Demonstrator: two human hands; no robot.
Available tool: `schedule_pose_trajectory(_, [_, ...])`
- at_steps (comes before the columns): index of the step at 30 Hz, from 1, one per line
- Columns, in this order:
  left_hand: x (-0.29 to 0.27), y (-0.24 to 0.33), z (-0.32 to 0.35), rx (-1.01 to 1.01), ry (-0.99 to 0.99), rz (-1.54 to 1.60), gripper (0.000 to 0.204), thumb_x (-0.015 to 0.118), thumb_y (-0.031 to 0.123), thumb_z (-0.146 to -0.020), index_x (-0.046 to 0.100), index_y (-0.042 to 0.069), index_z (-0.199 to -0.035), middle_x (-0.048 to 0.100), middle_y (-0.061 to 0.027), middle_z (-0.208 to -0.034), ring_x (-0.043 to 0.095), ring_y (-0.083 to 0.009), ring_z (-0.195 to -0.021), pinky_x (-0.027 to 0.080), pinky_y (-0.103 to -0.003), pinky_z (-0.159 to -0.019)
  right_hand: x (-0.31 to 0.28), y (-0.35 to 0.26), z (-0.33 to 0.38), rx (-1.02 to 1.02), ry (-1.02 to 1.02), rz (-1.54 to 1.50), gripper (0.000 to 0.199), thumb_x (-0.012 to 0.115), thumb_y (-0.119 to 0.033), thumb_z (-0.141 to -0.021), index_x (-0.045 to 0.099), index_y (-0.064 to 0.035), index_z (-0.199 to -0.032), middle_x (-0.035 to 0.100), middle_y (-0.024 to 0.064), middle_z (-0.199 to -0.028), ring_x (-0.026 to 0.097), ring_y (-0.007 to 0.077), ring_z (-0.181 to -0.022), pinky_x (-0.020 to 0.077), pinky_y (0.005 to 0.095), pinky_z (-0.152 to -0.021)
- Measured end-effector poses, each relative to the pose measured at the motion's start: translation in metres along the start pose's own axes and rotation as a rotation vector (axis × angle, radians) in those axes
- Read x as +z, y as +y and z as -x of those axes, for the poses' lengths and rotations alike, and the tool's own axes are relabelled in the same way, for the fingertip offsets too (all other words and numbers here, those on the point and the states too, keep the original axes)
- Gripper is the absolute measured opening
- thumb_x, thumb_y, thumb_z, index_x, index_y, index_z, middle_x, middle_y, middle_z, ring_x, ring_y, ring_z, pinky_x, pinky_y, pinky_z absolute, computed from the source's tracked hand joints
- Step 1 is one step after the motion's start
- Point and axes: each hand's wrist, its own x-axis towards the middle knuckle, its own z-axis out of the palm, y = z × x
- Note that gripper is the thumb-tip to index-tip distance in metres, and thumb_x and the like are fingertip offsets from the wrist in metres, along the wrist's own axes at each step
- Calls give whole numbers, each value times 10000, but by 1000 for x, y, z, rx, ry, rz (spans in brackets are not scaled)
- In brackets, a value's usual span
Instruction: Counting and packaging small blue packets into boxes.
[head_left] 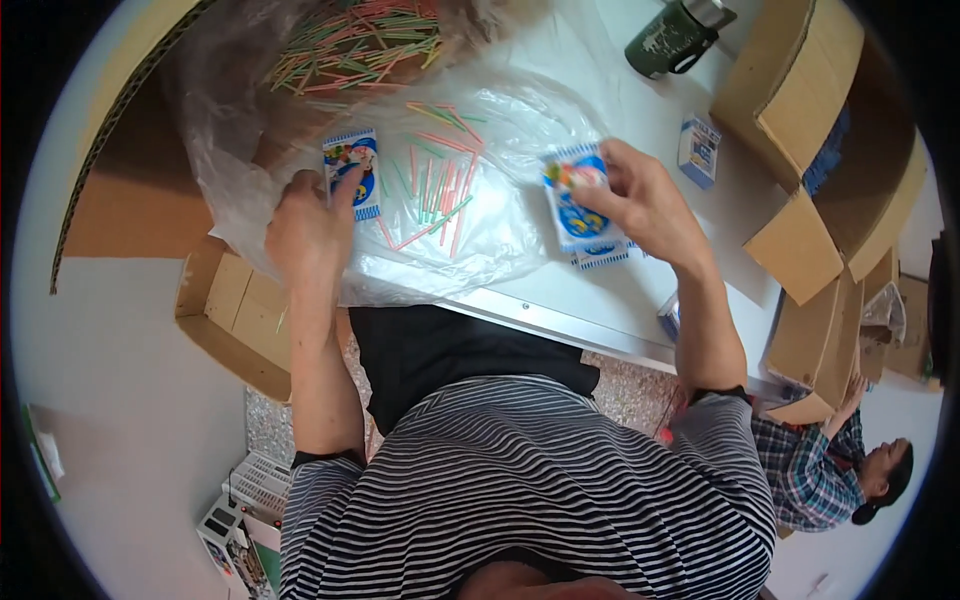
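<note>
In my left hand (308, 225) is a small blue-and-white printed packet (368, 195), the thumb lying across its front. My right hand (648, 203) grips a similar packet (578, 222) by its right side, fingers closed. At least one more packet (604, 258) lies on the table beneath that one. Between my hands, several thin pink and green straws (432, 195) are scattered on a clear plastic bag (500, 215). A larger heap of the same straws (355, 45) sits farther back in the bag.
A dark green mug (665, 45) stands at the back right of the white table (640, 110). Small blue-and-white boxes (698, 150) sit on the right. Open cardboard boxes (800, 80) rise along the right edge; a cardboard tray (240, 320) is at lower left. Another person (810, 465) works at far right.
</note>
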Motion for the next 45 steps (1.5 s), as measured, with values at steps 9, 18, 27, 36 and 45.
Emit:
schedule_pose_trajectory(9, [14,-10,-5,-77,-116,70,542,823,492,-715,680,43,-984,712,-136,-860,691,-334,-817,516,-444,-724,18,10,22,-66,363,866,427,735,-234,-877,580,-23,-1215,663,164,-857,641,290,-723,515,410,-691])
schedule_pose_trajectory(18, [12,-22,-8,-144,-175,294,413,841,381,-713,697,56,-925,715,-100,-820,696,-315,-803,520,-426,-720,51,-43,-163,-743,222,628,215,623,-194,-961,664,-12,-1068,694,204,-949,676,373,-777,531,429,-714])
schedule_pose_trajectory(27, [15,-24,-13,-115,-173,323,355,830,346,-731,701,58,-892,720,-109,-830,699,-319,-783,520,-436,-695,53,-29,-308,-825,308,783,626,591,-530,-927,541,-125,-1402,483,146,-1490,425,309,-1383,317,438,-1156])
schedule_pose_trajectory(36, [9,-29,-13,-132,-194,335,324,821,333,-742,674,63,-844,710,-124,-832,696,-336,-781,517,-451,-681,62,-33,-338,-279,-17,1107,488,544,-493,-959,631,-156,-1300,635,116,-1331,590,293,-1237,432,441,-1071])
schedule_pose_trajectory(45, [11,-40,-9,-158,-205,306,336,820,333,-745,676,56,-869,710,-129,-873,696,-343,-827,522,-457,-710,94,-34,-379,-157,-286,1084,422,479,-214,-1017,527,-100,-1421,561,140,-1427,518,238,-1310,371,378,-1110])
